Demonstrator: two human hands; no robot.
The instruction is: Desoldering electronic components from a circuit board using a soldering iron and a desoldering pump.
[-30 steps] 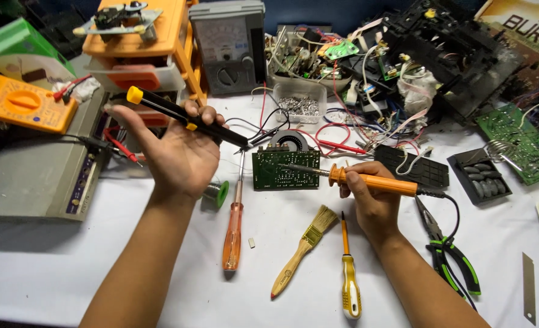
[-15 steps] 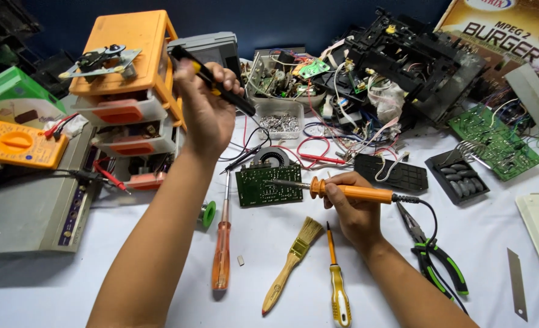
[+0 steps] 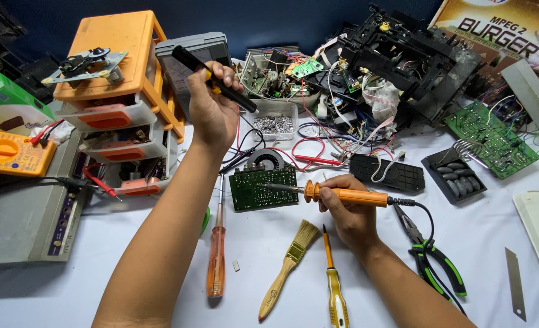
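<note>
— What's the right hand [image 3: 349, 214] doing?

— It's wrapped tight around the orange handle of a soldering iron [image 3: 342, 195]. The iron lies nearly level, its metal tip pointing left and resting over the green board [image 3: 262, 188] that sits flat on the counter [image 3: 160, 304], near the board's right edge. Whether the tip touches the board, I can't tell. A black cord runs off the handle's back end to the right.

— And the left hand [image 3: 212, 106]?

— Raised well above the counter, fingers closed on a black pump [image 3: 216, 80] with a yellow band, a slim tube held at a slant, one end up and left, the other down and right. It's well apart from the board, up in front of the grey meter [image 3: 200, 51] and beside the orange drawers [image 3: 121, 79].

— What lies around the board?

— Just behind it, a small round fan [image 3: 268, 159] and a clear tray of screws [image 3: 274, 123]. In front, side by side on the white counter: an amber screwdriver [image 3: 215, 258], a wooden brush [image 3: 291, 264] and a yellow screwdriver [image 3: 334, 285]. Green-handled pliers [image 3: 433, 264] lie to the right of the right forearm. Far left there's an orange multimeter [image 3: 11, 152] on a grey box [image 3: 23, 225].

— And further back?

— A tangle of wires and black chassis parts [image 3: 415, 54], plus a second green board [image 3: 494, 140] at the right.
</note>
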